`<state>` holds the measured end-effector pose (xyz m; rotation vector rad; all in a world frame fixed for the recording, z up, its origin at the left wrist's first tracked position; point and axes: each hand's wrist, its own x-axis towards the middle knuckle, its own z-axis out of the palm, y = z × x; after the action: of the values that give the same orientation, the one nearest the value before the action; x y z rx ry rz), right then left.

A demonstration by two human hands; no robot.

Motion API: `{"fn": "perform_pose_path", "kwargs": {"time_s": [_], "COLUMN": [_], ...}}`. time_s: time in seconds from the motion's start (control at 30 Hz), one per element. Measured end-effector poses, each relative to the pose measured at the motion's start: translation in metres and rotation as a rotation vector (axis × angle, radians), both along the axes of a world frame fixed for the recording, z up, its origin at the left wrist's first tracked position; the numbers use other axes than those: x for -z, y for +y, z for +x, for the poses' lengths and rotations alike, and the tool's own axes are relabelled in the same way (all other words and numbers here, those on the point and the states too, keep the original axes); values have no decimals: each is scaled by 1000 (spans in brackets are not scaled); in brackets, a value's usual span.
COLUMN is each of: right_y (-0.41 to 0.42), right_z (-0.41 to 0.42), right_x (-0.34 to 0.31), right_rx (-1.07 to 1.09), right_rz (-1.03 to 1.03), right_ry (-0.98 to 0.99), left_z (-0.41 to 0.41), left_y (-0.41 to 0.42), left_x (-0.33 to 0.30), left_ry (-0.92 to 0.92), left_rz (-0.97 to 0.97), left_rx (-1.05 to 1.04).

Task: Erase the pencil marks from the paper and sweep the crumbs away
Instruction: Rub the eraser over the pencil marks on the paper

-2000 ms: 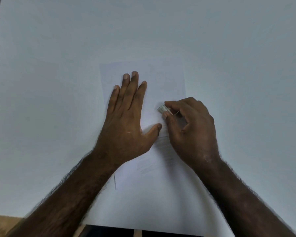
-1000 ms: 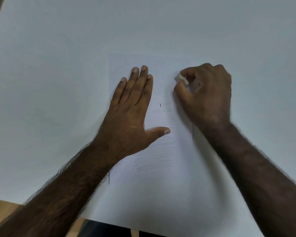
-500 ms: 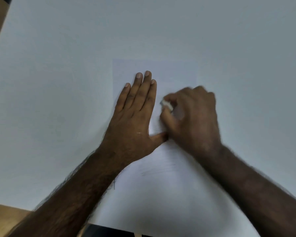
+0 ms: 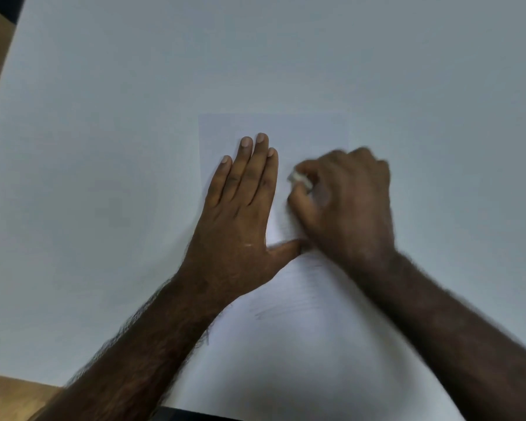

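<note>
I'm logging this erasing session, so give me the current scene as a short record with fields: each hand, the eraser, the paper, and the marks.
left hand: flat, fingers straight, pressing the paper down
right hand: blurred, fingers curled round the eraser
eraser: small, pale, in the right hand's grip, at the paper
paper: white sheet lying on the white table
pencil marks: faint lines on the sheet's near half
crumbs: cannot tell
</note>
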<state>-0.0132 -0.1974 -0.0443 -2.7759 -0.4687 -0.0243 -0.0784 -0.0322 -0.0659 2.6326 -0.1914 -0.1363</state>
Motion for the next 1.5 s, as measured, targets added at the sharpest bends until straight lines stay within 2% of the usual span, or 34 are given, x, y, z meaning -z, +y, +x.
{"fn": "perform_pose_path", "kwargs": {"time_s": [0.13,0.33,0.47,0.53,0.7,0.9,1.13,1.3,1.37,1.5], "right_y": [-3,11,2,2,15,2,5,1,6,16], "right_z": [39,-14,40,51,-11,44,-16,33,26,-23], "right_x": [2,-4,1,-3,-7,1,-3,3,1,-3], "right_rx": [146,-7,126,169,-48,143,-53,96,119,-46], "right_rz": [20,26,-51,-10,11,24,38,22,60,61], "right_ry": [-22,50,-25,-15,56,-25,51,-15,-4,38], "left_z": [1,-1,0,1,-1,0,-1,2,2,-3], "left_y": [1,2,2,3,2,2,1,1,1,-2], "left_x": [-1,0,-1,-1,0,-2,0,-1,-3,-3], "left_ry": [29,-20,10,11,-42,1,-23,24,43,-41], "left_rz": [11,0,17,16,-9,18,-6,-3,-17,-42], "left_rx": [15,0,15,12,-18,8,-17,-1,-17,-66]}}
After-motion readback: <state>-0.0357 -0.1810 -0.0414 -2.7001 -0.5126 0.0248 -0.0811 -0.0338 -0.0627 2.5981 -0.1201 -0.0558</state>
